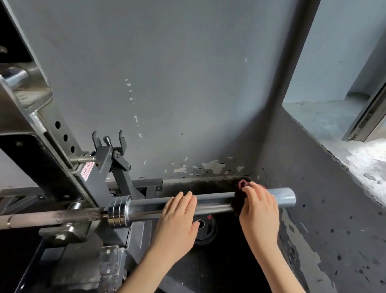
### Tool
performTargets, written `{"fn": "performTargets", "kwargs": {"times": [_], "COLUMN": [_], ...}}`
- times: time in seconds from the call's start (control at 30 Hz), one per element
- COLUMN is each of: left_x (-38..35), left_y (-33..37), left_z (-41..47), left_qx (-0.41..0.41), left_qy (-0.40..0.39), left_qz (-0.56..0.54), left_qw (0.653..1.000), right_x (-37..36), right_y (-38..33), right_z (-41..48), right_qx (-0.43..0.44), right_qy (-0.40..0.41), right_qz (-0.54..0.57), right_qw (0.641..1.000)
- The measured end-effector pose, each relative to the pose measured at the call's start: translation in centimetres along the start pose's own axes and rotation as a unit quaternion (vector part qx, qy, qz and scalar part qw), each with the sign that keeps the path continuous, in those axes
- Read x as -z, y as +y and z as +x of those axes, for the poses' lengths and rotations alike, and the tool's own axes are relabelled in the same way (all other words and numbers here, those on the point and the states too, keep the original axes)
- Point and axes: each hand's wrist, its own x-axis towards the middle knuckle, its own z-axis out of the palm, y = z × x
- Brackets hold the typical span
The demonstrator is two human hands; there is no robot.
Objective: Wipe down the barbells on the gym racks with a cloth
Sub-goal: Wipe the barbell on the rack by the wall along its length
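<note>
- Nearest me, I'm seeing the left hand (pixel 177 216) lying released, fingers flat on the barbell (pixel 213 202) sleeve, around 6 o'clock.
- Toward 4 o'clock, the right hand (pixel 259 211) is grasping the dark cloth (pixel 237 198) around that sleeve.

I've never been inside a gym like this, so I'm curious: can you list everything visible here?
barbell: one, silver sleeve and rusty shaft, lying across the rack, centre
cloth: one, dark red, bunched on the sleeve near its end
rack: one, steel and black, left
weight plate: one, black, on the floor below the bar
wall: grey, chipped paint, behind
left hand: one, resting flat on the sleeve
right hand: one, gripping the cloth
</note>
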Motion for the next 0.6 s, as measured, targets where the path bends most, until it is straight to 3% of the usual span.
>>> {"fn": "performTargets", "kwargs": {"times": [0.1, 0.2, 0.27, 0.43, 0.53, 0.6], "left_x": [-0.5, -0.6, -0.7, -1.6, -0.9, -0.3], "left_y": [0.1, 0.1, 0.1, -0.3, 0.0, 0.3], "left_z": [-0.1, 0.0, 0.1, 0.4, 1.3, 2.3], "left_qx": [0.004, 0.005, 0.002, 0.015, 0.008, 0.000], "left_qy": [0.026, 0.031, 0.037, 0.080, 0.105, 0.067], "left_qz": [-0.021, -0.028, -0.019, -0.038, -0.030, -0.041], "left_qw": [0.999, 0.999, 0.999, 0.996, 0.994, 0.997], "right_x": [-0.7, -0.5, 0.2, 0.2, 0.0, 0.3], "right_y": [-1.3, -1.7, 0.4, 3.7, 1.8, 1.6], "right_z": [0.2, -0.6, 0.0, 2.3, 1.2, 0.2], "right_qx": [-0.061, 0.044, 0.062, -0.086, -0.041, 0.004], "right_qy": [0.008, -0.025, -0.042, -0.020, -0.013, -0.036], "right_qz": [0.021, 0.035, 0.017, 0.015, 0.041, 0.053], "right_qw": [0.998, 0.998, 0.997, 0.996, 0.998, 0.998]}}
